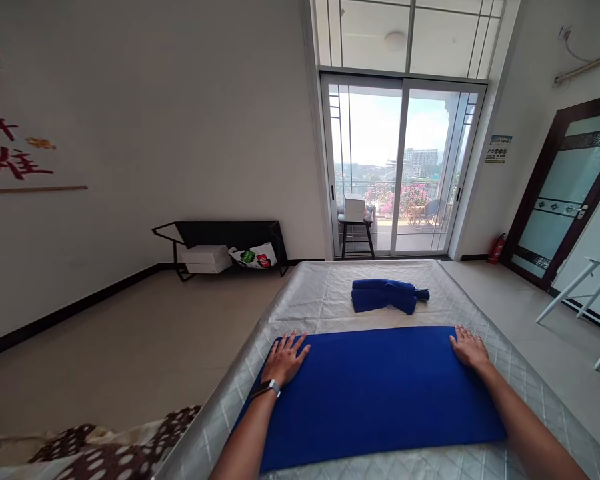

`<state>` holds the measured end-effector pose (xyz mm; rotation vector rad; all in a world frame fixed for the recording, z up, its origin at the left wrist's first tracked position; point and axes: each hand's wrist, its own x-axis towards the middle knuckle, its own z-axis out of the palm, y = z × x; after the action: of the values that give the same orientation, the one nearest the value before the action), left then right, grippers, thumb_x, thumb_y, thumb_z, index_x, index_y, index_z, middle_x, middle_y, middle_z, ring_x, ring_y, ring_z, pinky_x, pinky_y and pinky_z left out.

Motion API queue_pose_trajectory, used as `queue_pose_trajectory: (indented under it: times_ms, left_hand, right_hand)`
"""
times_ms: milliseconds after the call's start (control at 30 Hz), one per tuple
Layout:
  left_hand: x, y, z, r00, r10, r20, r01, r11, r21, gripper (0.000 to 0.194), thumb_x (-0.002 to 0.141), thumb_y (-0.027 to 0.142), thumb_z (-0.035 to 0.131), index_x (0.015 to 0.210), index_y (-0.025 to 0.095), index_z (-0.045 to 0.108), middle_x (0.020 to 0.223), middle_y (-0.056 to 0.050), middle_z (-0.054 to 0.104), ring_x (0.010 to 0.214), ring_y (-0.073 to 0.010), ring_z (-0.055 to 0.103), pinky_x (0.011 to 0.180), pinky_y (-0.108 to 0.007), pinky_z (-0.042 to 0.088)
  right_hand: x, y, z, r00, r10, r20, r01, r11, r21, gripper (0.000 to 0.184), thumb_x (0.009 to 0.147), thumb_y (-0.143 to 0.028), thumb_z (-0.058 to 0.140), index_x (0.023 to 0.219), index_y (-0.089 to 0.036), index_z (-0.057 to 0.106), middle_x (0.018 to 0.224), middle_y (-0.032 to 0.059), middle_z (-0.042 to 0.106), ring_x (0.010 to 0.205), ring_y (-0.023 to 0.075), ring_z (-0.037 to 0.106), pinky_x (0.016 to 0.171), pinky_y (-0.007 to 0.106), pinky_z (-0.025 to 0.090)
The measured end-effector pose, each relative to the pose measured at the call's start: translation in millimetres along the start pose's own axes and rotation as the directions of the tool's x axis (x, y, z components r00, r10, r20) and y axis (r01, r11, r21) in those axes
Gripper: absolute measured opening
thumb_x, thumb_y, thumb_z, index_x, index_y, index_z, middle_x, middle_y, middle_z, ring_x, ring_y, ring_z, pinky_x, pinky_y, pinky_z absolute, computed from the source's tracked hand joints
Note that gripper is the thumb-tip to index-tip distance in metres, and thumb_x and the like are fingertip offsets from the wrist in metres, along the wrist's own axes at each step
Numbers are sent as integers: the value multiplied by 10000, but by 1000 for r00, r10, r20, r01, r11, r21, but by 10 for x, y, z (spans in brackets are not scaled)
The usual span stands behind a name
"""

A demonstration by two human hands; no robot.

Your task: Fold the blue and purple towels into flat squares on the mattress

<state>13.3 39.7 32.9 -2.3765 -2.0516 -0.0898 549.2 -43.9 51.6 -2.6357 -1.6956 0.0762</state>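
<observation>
A blue cloth (380, 393), spread flat in a rough rectangle, lies on the quilted silver-grey mattress (310, 293). On its far left corner rests my left hand (284, 360), palm down with the fingers spread; a dark band is on that wrist. At the far right corner my right hand (470, 347) lies flat, fingers stretched out over the cloth's edge. Neither hand grips anything. Beyond the cloth, a bundle of folded blue fabric (384, 295) sits on the mattress, a short rolled end poking out to its right.
Against the wall stands a black bench (225, 233) with a white box (206, 259) and a printed bag (254, 256). Patterned brown bedding (110, 460) lies low at left. A white stool (587, 273) is at right, near a fire extinguisher (497, 249). Glass sliding doors (400, 167) are ahead.
</observation>
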Motion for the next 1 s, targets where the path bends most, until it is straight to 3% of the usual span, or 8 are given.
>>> queue_pose_trajectory:
  times_ms: [100, 200, 367, 467, 600, 833, 933, 1000]
  left_hand:
    - [10, -5, 14, 1000, 6, -4, -6, 1000, -3, 573, 988, 501, 318, 1521, 294, 336, 1595, -61, 345, 1475, -278, 281, 1198, -492, 180]
    - [35, -31, 65, 1000, 15, -24, -15, 1000, -16, 570, 985, 502, 326, 1516, 297, 351, 1590, -64, 357, 1469, -282, 293, 1193, -505, 184]
    - [61, -67, 138, 999, 20, -35, -20, 1000, -2, 575, 983, 505, 321, 1520, 299, 339, 1590, -63, 358, 1469, -276, 294, 1196, -502, 171]
    - [53, -59, 129, 999, 7, -34, -7, 1000, 6, 582, 986, 503, 310, 1529, 293, 314, 1594, -66, 347, 1471, -269, 292, 1198, -498, 170]
    - [33, -44, 96, 1000, 1, -16, -1, 1000, 25, 591, 982, 495, 332, 1530, 275, 312, 1606, -71, 313, 1475, -268, 282, 1201, -476, 178]
    - [30, -69, 105, 999, 15, -32, -14, 999, 34, 582, 985, 492, 330, 1530, 289, 311, 1595, -68, 343, 1468, -274, 297, 1199, -490, 176]
    - [49, -64, 106, 1000, 14, -21, -13, 1000, 25, 577, 989, 495, 310, 1530, 295, 312, 1600, -66, 337, 1469, -269, 296, 1198, -482, 180]
    - [67, -64, 125, 1000, 2, -11, -2, 1000, 24, 570, 991, 496, 294, 1526, 302, 319, 1604, -62, 330, 1468, -273, 296, 1192, -486, 191]
  right_hand:
    - [-49, -334, -137, 998, 12, -61, -13, 1000, -22, 590, 947, -264, 236, 1487, -107, 415, 1548, 151, 401, 1465, 280, 293, 1184, 533, 190]
    - [-247, -1004, -185, 971, -174, -166, 181, 983, 27, 571, 952, -280, 286, 1486, -132, 425, 1548, 134, 404, 1463, 279, 296, 1192, 491, 191]
    - [-702, -2198, 24, 806, -584, -98, 590, 778, 215, 575, 988, -415, 291, 1510, -193, 385, 1580, 63, 357, 1480, 219, 258, 1207, 417, 183]
    - [-830, -2477, 142, 755, -655, -35, 636, 718, 283, 604, 992, -463, 273, 1532, -200, 333, 1597, 56, 320, 1492, 217, 223, 1212, 431, 161]
    - [-749, -2205, 160, 780, -625, -23, 604, 743, 287, 627, 994, -477, 234, 1548, -188, 289, 1607, 51, 292, 1504, 199, 177, 1221, 413, 114]
    - [-296, -715, 48, 951, -308, 0, 306, 944, 121, 642, 981, -425, 221, 1542, -121, 296, 1617, 63, 257, 1500, 190, 190, 1219, 372, 122]
    - [-162, -175, 48, 983, -181, -26, 183, 981, 69, 635, 976, -376, 213, 1532, -83, 307, 1609, 98, 276, 1491, 205, 224, 1211, 393, 165]
    - [-118, 8, 70, 988, -148, -37, 150, 987, 60, 635, 977, -373, 212, 1532, -80, 304, 1605, 104, 288, 1486, 205, 241, 1208, 387, 179]
